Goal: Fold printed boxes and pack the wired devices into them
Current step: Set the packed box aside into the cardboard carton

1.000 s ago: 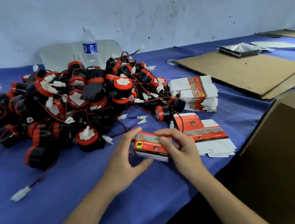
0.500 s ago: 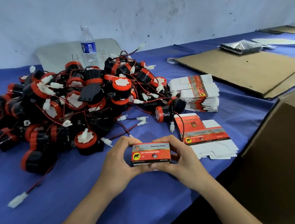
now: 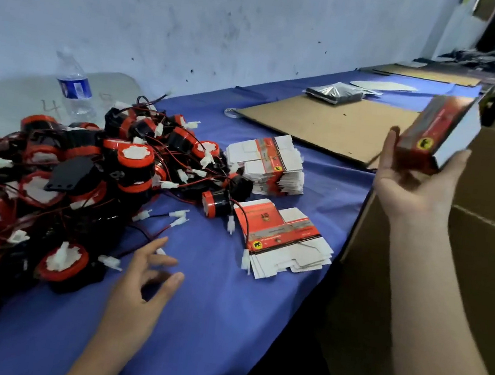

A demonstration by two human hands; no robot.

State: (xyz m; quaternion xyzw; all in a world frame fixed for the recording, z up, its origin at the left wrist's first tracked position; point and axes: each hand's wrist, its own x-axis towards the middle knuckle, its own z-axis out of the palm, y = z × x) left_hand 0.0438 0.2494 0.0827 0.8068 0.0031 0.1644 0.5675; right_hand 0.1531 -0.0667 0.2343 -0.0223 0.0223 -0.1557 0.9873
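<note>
The box [image 3: 434,126] is up in the air at the far right, above the carton [image 3: 487,254], with the right hand [image 3: 408,188] cupping its lower end, thumb and fingers curled round it. Presumably it's packed and bound for that carton. The left hand [image 3: 145,271] hovers low beside the devices [image 3: 84,183], fingers loose and spread, gripping nothing, likely lined up for the next one. Flat blanks [image 3: 283,238] lie stacked on the table [image 3: 223,324] between, within easy reach.

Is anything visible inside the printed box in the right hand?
No. The right hand holds the printed box closed, with its white end face toward the camera. Whatever is inside is covered by its walls.
</note>
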